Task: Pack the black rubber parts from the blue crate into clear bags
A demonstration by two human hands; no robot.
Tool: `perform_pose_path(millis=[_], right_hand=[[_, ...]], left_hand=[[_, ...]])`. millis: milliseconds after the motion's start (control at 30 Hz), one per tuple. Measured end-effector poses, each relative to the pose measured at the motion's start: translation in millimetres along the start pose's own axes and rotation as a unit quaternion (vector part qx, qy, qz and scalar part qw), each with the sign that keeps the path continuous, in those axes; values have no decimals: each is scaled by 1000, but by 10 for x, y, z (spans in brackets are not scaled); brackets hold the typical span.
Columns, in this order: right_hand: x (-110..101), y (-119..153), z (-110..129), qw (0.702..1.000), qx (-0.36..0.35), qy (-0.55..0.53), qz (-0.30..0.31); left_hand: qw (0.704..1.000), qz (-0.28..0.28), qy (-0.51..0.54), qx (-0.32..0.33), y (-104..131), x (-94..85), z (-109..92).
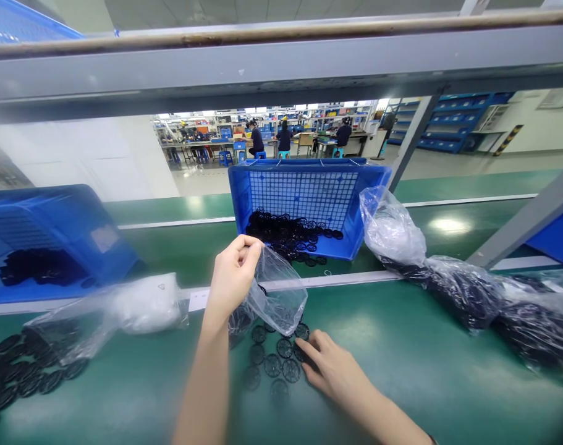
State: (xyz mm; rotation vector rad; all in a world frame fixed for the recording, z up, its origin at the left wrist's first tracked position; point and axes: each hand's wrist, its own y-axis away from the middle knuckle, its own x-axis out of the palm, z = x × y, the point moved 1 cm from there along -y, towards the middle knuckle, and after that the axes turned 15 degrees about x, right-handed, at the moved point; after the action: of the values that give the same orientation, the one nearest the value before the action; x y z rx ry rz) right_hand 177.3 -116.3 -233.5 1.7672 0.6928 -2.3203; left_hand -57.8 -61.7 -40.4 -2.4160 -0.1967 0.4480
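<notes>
My left hand (235, 272) is closed on the top of a clear plastic bag (281, 303), raised above the green work surface (378, 346). The bag's mouth hangs open toward the right. Several round black spoked parts (285, 348) lie flat below it, some partly behind the film. My right hand (325, 361) rests at the right edge of these parts, fingers apart, with fingertips touching one or close to it. Whether a part is between those fingers is hard to see. Behind the bag, a tipped blue crate (374, 216) holds a heap of the same black parts (285, 232).
Filled clear bags (466, 290) lie along the right. On the left are another blue crate (100, 210), a white plastic bag roll (146, 303) and loose black discs (26, 371). A metal beam (281, 68) crosses above; a slanted post (522, 216) stands right. People sit far behind.
</notes>
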Motion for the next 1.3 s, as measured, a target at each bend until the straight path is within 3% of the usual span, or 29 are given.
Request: perform_pose_path(millis=[167,367,567,800,933,1167,1300], right_hand=[[66,97,16,999,38,-29,15],[146,112,218,998,-35,-35,43],[317,217,237,999,-8,-26,33],[436,303,487,996,-72,-38,40],[544,342,505,997,-58,-14,55],[184,-86,393,998,-1,-60,21],[213,-182,318,1000,1,-25,13]], left_hand=[[1000,-8,9,-5,-17,-11,17],[1000,-7,11,3,-8,-4,7],[1000,-10,4,3,-5,-20,0],[1000,-8,12,-1,-4,-4,-5],[1000,-11,9,-1,-8,-4,-1],[1000,-10,9,5,-4,14,-19],[1000,-14,12,0,-9,-11,-4]])
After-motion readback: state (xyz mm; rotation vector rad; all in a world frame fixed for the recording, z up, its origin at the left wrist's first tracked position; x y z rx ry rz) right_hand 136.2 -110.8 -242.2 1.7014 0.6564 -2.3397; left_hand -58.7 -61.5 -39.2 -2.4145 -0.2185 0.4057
